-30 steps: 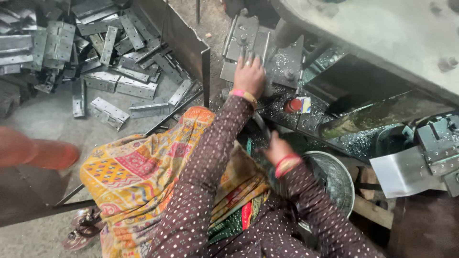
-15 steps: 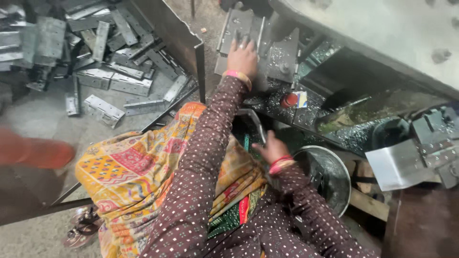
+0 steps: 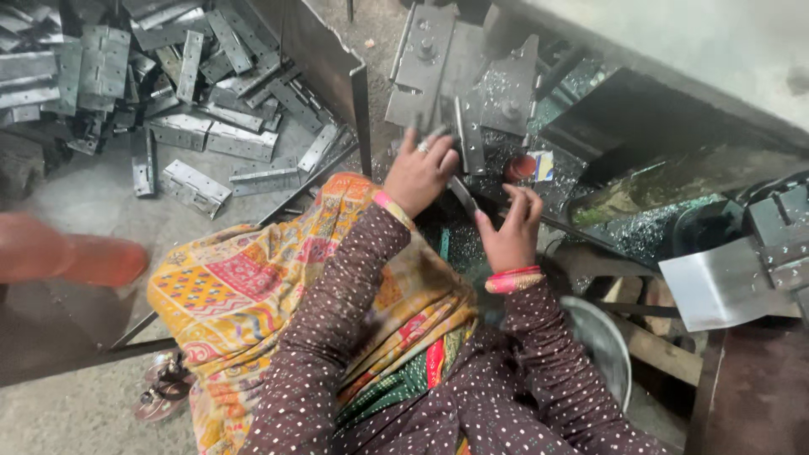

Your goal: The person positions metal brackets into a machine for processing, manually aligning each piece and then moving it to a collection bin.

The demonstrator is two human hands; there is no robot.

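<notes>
1. Nearest the camera: two sleeves of dark dotted cloth, and a patterned orange and yellow cloth (image 3: 253, 286) over the lap.
2. Right hand (image 3: 508, 227): fingers curled, fingertips pinching the lower end of a narrow grey metal piece (image 3: 463, 194). Pink bangles sit at the wrist.
3. Left hand (image 3: 419, 171): fingers closed over the upper end of the same metal piece. A ring shows on one finger.
4. The metal piece is held between both hands, tilted, just above a dark work surface strewn with metal shavings (image 3: 657, 227).
5. Right of the arms: a round metal bowl (image 3: 602, 341).
6. Beyond the hands: flat metal plates (image 3: 425, 50) stand stacked.
7. Far left: a heap of metal hinges (image 3: 168, 76) lies on the floor.
</notes>
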